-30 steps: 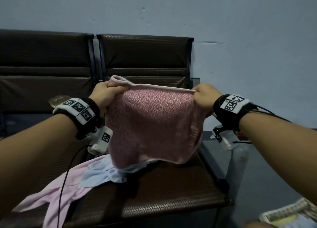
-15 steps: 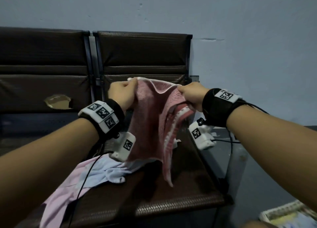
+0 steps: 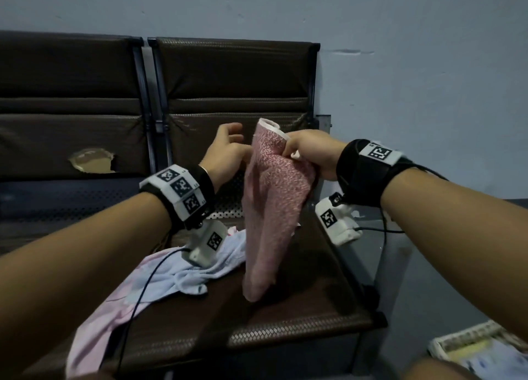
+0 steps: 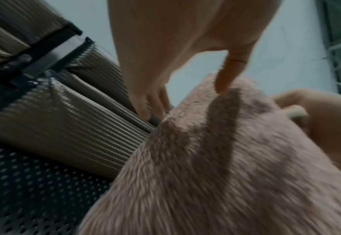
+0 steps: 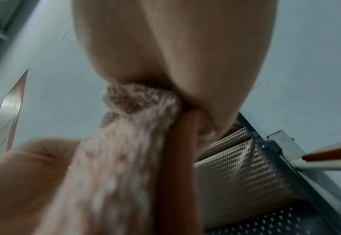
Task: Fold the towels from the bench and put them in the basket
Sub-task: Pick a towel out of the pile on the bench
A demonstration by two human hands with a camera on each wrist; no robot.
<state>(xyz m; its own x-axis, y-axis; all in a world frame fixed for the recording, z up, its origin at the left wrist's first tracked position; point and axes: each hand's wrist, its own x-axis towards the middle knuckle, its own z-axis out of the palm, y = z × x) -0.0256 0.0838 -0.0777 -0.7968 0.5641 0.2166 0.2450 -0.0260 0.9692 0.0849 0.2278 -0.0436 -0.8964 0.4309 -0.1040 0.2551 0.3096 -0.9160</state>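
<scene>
My right hand (image 3: 311, 154) holds the towel (image 3: 271, 208) above the bench (image 3: 285, 331), my left hand (image 3: 225, 154) just left of it. Two cloths (image 3: 183, 274) lie on the seat, lower left. The basket (image 3: 468, 342) sits right of the bench.

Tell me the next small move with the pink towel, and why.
Probably bring the left hand down to catch the hanging lower end of the pink towel and lift it for another fold. The right hand alone pinches its top corners, the left is open beside it, and the towel dangles over the bench.
</scene>
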